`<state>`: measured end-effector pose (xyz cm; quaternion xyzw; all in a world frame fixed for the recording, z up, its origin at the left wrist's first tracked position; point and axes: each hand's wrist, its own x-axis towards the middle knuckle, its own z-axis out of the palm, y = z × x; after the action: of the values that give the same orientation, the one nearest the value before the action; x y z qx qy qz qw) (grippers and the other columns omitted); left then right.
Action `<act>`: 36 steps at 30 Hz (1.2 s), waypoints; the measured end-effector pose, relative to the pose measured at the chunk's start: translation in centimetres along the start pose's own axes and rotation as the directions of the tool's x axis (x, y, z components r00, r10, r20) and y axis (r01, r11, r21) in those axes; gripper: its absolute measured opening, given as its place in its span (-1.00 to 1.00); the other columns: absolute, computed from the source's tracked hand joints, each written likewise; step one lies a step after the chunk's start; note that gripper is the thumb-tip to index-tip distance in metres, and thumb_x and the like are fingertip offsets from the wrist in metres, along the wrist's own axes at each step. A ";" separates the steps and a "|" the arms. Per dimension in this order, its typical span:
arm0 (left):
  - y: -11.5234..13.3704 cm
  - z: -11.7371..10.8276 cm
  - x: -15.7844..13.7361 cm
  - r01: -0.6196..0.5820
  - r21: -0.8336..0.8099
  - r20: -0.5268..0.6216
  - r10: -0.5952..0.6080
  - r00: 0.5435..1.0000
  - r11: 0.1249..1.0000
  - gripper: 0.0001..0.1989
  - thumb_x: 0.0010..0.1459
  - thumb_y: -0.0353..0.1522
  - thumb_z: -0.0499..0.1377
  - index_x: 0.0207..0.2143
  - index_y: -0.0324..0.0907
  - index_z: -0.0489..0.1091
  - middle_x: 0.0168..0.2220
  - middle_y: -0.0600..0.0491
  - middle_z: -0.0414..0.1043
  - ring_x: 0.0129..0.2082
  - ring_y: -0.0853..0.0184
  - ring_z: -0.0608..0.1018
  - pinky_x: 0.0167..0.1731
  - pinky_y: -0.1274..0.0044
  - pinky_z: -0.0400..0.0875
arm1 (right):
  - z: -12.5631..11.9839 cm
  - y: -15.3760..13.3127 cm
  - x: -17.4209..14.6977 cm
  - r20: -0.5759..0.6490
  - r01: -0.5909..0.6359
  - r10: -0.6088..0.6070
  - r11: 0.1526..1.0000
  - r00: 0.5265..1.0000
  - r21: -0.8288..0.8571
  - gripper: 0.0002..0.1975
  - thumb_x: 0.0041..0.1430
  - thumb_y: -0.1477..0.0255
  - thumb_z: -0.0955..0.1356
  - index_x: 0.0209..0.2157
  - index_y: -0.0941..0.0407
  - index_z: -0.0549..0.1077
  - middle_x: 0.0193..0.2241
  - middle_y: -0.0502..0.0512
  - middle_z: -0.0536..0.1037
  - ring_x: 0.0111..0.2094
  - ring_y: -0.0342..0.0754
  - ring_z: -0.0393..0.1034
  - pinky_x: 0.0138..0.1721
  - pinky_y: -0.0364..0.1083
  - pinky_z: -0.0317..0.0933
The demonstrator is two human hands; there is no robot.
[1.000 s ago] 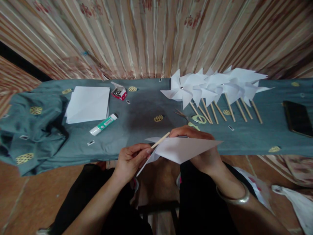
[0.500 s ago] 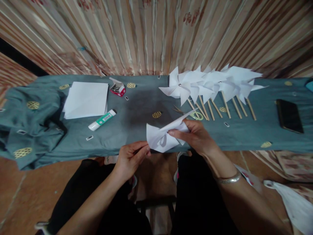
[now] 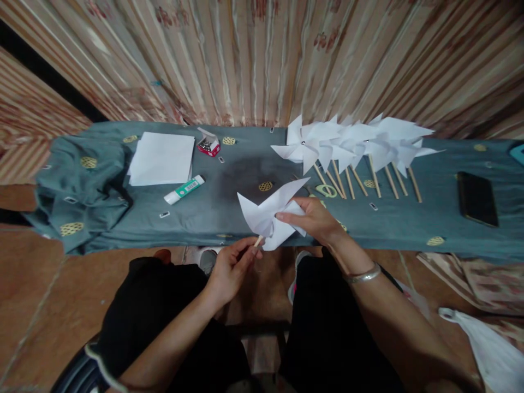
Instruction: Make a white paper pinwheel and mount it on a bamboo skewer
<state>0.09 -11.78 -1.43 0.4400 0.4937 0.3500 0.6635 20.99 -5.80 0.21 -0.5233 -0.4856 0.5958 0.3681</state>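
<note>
A white paper pinwheel [image 3: 264,215] is held over the front edge of the cloth-covered table. My right hand [image 3: 317,219] pinches it near the centre, the thumb pressed on the paper and the fingers behind it. Below the paper shows a short length of wooden stick [image 3: 258,240]. My left hand [image 3: 233,268] is closed on that stick with thumb and fingertips. How stick and paper join is hidden behind the blades. Just beyond my right hand lie scissors [image 3: 326,190] with light green handles, partly covered by the pinwheel.
Several finished pinwheels [image 3: 344,143] overlap at the back right, sticks toward me. To the left are a stack of white paper [image 3: 161,158], a glue stick [image 3: 184,189] and an open red box of pins [image 3: 208,145]. A black phone [image 3: 477,198] lies far right.
The pinwheel has been turned and tilted, so its blades stand out more and the stick now shows at my left fingertips. The whole view has shifted slightly.
</note>
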 end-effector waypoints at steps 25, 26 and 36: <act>-3.9 -0.4 1.6 0.118 -0.254 -0.036 -0.132 0.991 0.960 -0.61 -0.07 -0.15 0.33 -0.29 -0.28 0.53 -0.51 0.09 0.49 -0.74 0.56 0.27 -0.72 0.61 0.08 | 1.3 -3.7 6.5 0.240 0.116 0.274 0.401 0.931 -0.909 -0.82 0.00 0.31 0.42 -0.42 0.14 0.54 -0.51 0.00 0.49 -0.38 -0.05 0.40 -0.43 -0.17 0.07; -3.7 -0.3 1.6 0.130 -0.270 -0.036 -0.145 0.989 0.954 -0.61 -0.08 -0.15 0.35 -0.30 -0.27 0.52 -0.51 0.09 0.49 -0.74 0.55 0.28 -0.72 0.61 0.09 | 1.4 -3.8 6.5 0.239 0.122 0.283 0.375 0.929 -0.919 -0.82 0.00 0.30 0.42 -0.43 0.13 0.54 -0.51 0.00 0.49 -0.38 -0.05 0.39 -0.43 -0.16 0.07; -2.8 0.3 1.4 0.287 -0.415 0.075 -0.282 0.956 0.863 -0.54 -0.21 -0.07 0.41 -0.44 -0.31 0.51 -0.60 0.13 0.43 -0.79 0.55 0.28 -0.75 0.61 0.07 | 1.3 -4.5 7.9 0.257 0.141 0.363 0.316 0.896 -0.938 -0.77 -0.01 0.25 0.46 -0.44 0.14 0.53 -0.53 -0.01 0.47 -0.44 -0.10 0.32 -0.45 -0.14 0.04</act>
<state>0.85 -11.62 -4.54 0.2107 0.4619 0.3440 0.7899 17.93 2.59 2.47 -0.5279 -0.7679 0.3236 -0.1640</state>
